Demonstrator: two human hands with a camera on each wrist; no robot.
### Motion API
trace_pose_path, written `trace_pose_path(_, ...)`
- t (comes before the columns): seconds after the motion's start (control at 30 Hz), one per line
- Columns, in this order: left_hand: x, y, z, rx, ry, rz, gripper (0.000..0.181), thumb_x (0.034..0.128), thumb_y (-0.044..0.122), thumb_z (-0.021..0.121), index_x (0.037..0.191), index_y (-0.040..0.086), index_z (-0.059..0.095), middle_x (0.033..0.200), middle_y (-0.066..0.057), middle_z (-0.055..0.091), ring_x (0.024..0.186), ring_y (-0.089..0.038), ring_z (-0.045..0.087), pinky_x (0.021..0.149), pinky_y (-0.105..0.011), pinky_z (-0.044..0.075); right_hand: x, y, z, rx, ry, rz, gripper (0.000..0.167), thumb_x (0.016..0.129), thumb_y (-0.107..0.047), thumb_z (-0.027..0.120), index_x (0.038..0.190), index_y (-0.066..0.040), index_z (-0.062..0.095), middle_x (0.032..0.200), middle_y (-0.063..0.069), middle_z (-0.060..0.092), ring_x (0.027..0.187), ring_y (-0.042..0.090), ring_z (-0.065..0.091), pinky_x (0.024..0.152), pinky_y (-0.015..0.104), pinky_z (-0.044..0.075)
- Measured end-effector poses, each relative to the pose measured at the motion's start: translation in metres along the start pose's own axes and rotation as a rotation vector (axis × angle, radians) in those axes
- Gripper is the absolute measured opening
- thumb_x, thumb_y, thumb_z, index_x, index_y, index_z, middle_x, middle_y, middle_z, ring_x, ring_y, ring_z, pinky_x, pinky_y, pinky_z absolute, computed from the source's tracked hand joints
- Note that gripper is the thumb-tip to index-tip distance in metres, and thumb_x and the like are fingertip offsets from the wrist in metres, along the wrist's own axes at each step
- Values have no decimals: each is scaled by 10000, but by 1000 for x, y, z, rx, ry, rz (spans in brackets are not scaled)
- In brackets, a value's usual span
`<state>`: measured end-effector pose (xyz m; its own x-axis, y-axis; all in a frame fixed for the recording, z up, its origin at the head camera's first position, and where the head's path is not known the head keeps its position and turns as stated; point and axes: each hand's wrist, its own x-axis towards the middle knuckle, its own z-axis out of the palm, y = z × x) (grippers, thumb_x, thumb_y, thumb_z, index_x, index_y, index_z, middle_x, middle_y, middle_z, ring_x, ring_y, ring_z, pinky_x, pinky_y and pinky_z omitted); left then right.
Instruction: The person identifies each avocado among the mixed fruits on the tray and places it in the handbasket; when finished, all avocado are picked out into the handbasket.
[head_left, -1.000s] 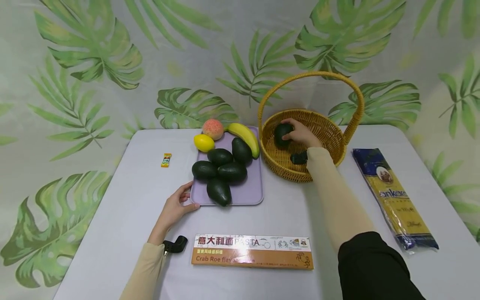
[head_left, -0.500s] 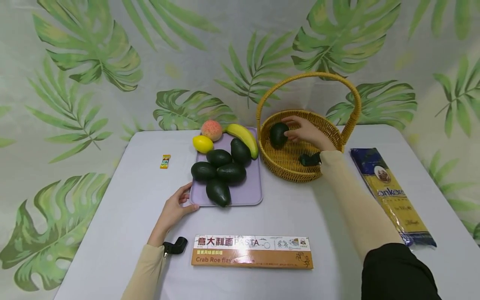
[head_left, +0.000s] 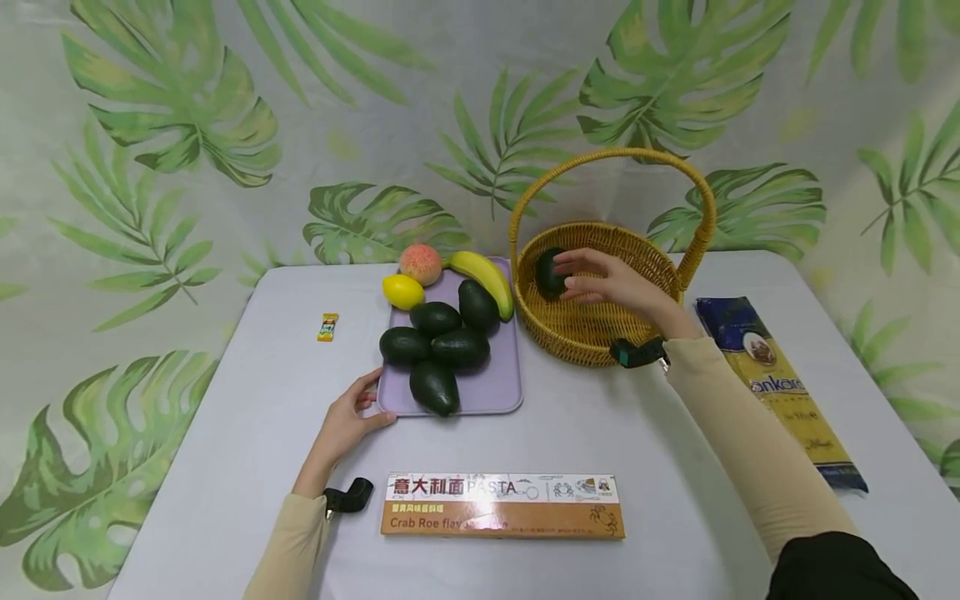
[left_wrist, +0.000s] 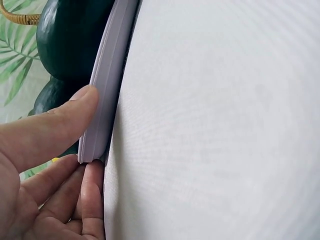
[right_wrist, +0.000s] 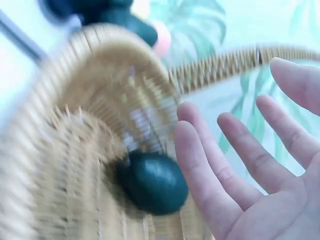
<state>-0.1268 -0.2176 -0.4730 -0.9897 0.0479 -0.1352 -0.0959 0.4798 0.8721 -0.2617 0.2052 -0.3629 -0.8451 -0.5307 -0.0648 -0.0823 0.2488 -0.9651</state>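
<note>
My left hand holds the near left corner of the lilac tray. In the left wrist view its thumb lies against the tray's rim, with the other fingers curled at the corner. Several dark green avocados lie on the tray, with a yellow lemon, a peach and a banana behind them. Over the wicker basket hovers my right hand, fingers spread and holding nothing. One avocado rests at the basket's left inside, apart from the fingers in the right wrist view.
A tall handle arches over the basket. To the right lies a blue and yellow pasta packet, partly behind the right forearm. A pasta box lies near the front. A small yellow wrapped packet is left of the tray.
My right hand has let go of the avocado in the basket and drawn back to the right, its fingers straightening. The left hand stays at the tray corner.
</note>
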Motion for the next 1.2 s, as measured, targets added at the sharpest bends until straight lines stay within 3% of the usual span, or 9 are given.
trace_pose_path(0.27,0,-1,0,-2,-1,1,739,797,79,770,1444,73,413,1186,-191,545,1057,-298,469,922,-418,358,-14,-7,39,-30,-128,-66,501,963,-179,576,1412,-34,410,1398,173,417,1088,370,571,916,459,458)
trace_pose_path(0.5,-1,-1,-1,11,-5,8,735,807,92,765,1448,73,406,1219,-197,537,1070,-306,468,932,-430,357,-12,-10,73,-80,-234,-98,464,947,-138,598,1378,-49,454,1387,116,446,1084,296,568,889,475,470)
trace_pose_path(0.63,-1,-1,-1,16,-6,7,737,811,109,765,1451,78,401,1243,-197,528,1083,-309,467,942,-435,357,-5,-10,98,-180,-337,-140,496,940,-113,604,1401,-41,436,1430,114,408,1085,255,562,905,432,459)
trace_pose_path(0.8,0,-1,-1,16,-5,1,738,809,112,767,1451,81,404,1227,-193,532,1080,-305,467,940,-432,356,10,-6,130,-270,-462,-190,545,934,-100,613,1434,-70,399,1482,117,330,1071,312,561,902,386,459)
trace_pose_path(0.87,1,-1,-1,16,-4,-2,737,808,111,768,1450,82,406,1208,-191,536,1076,-303,467,937,-429,357,17,-6,140,-288,-490,-219,561,925,-102,629,1435,-70,397,1493,145,303,1145,343,508,897,381,465)
trace_pose_path(1.03,1,-1,-1,26,-7,-7,735,811,118,766,1450,84,405,1204,-187,537,1079,-302,466,935,-433,358,32,-7,162,-450,-506,-276,570,914,-179,660,1429,-104,428,1501,174,301,1355,279,309,1024,398,364)
trace_pose_path(1.13,0,0,-1,34,-11,-6,735,814,130,766,1451,80,402,1232,-188,533,1088,-307,468,939,-445,357,37,-10,174,-588,-498,-253,562,918,-250,652,1432,-163,440,1512,135,307,1385,250,269,1080,455,261)
trace_pose_path(1.2,0,0,-2,36,-13,-6,735,816,133,765,1452,80,401,1246,-187,531,1093,-310,469,944,-450,354,39,-12,181,-661,-486,-226,546,925,-278,640,1429,-195,447,1520,117,296,1383,271,278,1067,513,259)
